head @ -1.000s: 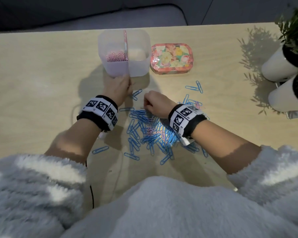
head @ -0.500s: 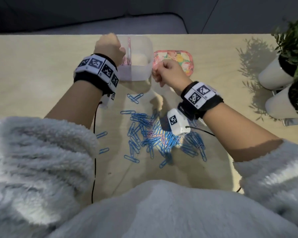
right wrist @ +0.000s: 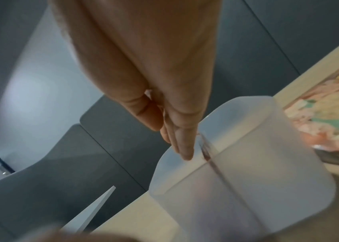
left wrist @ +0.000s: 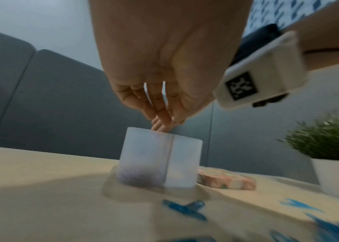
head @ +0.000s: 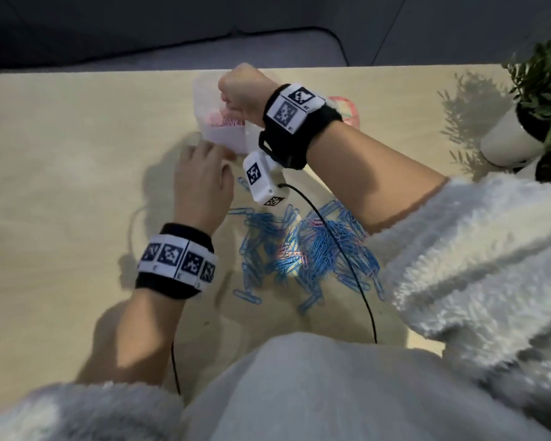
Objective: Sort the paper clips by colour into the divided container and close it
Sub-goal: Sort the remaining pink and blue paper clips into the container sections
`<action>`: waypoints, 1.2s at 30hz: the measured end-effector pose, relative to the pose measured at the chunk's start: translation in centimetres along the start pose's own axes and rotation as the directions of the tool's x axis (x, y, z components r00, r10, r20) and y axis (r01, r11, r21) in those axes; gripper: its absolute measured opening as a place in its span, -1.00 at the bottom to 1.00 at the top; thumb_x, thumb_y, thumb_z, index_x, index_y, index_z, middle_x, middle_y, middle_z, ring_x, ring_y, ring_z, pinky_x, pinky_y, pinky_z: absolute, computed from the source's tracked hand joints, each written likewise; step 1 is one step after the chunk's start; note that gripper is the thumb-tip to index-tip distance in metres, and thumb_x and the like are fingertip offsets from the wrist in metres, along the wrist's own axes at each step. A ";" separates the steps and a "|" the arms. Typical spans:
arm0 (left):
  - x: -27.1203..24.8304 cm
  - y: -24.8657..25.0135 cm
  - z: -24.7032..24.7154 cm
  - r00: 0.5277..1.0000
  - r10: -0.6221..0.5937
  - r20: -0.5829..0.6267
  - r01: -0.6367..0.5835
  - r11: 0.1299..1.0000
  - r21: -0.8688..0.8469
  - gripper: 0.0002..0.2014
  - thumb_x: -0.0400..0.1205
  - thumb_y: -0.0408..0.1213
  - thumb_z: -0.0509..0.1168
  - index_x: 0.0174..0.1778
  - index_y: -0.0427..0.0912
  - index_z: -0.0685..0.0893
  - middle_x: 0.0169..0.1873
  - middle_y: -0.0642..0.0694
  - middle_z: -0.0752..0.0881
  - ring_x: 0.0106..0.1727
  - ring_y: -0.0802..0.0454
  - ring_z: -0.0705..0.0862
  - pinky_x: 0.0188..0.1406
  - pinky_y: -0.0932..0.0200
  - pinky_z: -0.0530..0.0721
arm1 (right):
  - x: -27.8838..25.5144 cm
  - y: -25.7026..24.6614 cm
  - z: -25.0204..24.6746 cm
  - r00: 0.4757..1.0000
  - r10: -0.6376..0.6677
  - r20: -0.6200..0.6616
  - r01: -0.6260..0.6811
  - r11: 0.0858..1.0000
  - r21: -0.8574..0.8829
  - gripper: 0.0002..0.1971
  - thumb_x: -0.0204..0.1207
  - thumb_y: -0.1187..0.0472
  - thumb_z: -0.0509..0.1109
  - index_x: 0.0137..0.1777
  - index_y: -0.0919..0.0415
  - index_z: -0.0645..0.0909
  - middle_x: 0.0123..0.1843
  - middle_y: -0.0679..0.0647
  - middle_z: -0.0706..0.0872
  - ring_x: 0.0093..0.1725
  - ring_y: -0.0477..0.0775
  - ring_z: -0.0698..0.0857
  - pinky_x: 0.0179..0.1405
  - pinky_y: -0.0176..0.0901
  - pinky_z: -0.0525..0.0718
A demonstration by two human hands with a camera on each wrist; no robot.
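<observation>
A frosted divided container (head: 223, 138) stands at the back of the table, with pink clips (head: 223, 117) in its left compartment. My right hand (head: 236, 100) hovers over that compartment. In the right wrist view its fingers (right wrist: 183, 147) point straight down beside the divider of the container (right wrist: 247, 163), and no clip shows between them. My left hand (head: 207, 157) rests on the table just in front of the container with its fingers relaxed and holds nothing. A pile of blue clips (head: 299, 249) with a few pink ones mixed in lies in front of me.
The floral lid (head: 347, 109) lies right of the container, mostly behind my right wrist. White plant pots (head: 516, 138) stand at the right edge. A black cable (head: 347, 265) crosses the clip pile. Two blue clips (left wrist: 185, 209) lie just before the container.
My right hand moved left from beside the container to above its left compartment. My left hand came down from the container to the table in front of it.
</observation>
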State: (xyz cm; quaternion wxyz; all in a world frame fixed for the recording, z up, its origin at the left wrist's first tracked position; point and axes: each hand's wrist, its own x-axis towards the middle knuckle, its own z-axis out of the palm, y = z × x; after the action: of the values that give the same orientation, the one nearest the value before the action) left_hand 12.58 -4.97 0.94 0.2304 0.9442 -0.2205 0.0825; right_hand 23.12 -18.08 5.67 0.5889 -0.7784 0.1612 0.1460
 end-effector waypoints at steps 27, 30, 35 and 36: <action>-6.4 10.7 8.8 0.687 0.514 0.514 -0.595 0.804 -0.009 -0.71 0.42 0.02 0.33 -0.06 -0.06 0.70 -0.02 -0.07 0.75 0.01 -0.13 0.73 -0.02 -0.03 0.69 | -18.1 23.8 -12.7 0.917 -0.009 -0.400 -0.161 0.906 -0.391 -0.90 0.37 0.37 0.44 -0.26 0.17 0.63 -0.34 0.10 0.65 -0.28 0.09 0.60 -0.13 -0.13 0.57; -5.0 11.6 8.4 0.747 0.452 0.487 -0.520 0.854 0.006 -0.73 0.51 -0.07 0.14 -0.06 -0.07 0.69 -0.02 -0.09 0.74 -0.02 -0.17 0.71 -0.08 -0.01 0.65 | -18.6 24.0 -13.1 0.927 0.014 -0.375 -0.154 0.925 -0.347 -0.82 0.38 0.41 0.40 -0.33 0.12 0.57 -0.35 0.12 0.67 -0.29 0.12 0.66 -0.13 -0.10 0.60; -1.9 13.2 9.2 0.736 0.393 0.552 -0.471 0.882 0.000 -0.70 0.62 -0.39 0.17 0.24 -0.07 0.57 0.22 -0.10 0.59 0.23 -0.20 0.51 0.14 -0.04 0.41 | -19.3 24.1 -15.8 0.851 0.097 -0.515 -0.201 0.968 -0.149 -0.69 0.41 0.40 0.40 -0.42 -0.01 0.51 -0.41 -0.04 0.60 -0.44 -0.14 0.54 -0.28 -0.23 0.52; -1.5 13.3 9.5 0.709 0.411 0.573 -0.498 0.867 -0.006 -0.71 0.63 -0.39 0.15 0.23 -0.06 0.57 0.24 -0.08 0.59 0.25 -0.18 0.49 0.16 -0.01 0.38 | -19.4 24.1 -16.5 0.832 0.105 -0.545 -0.219 0.964 -0.149 -0.71 0.41 0.40 0.41 -0.42 0.02 0.52 -0.40 -0.04 0.60 -0.41 -0.09 0.54 -0.28 -0.25 0.52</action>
State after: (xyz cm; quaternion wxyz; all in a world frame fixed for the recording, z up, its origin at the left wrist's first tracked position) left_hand 5.71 -19.43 -2.52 0.0572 0.8567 -0.4970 -0.1256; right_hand -4.04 -38.54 -2.80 0.4231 -0.8280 0.3678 -0.0102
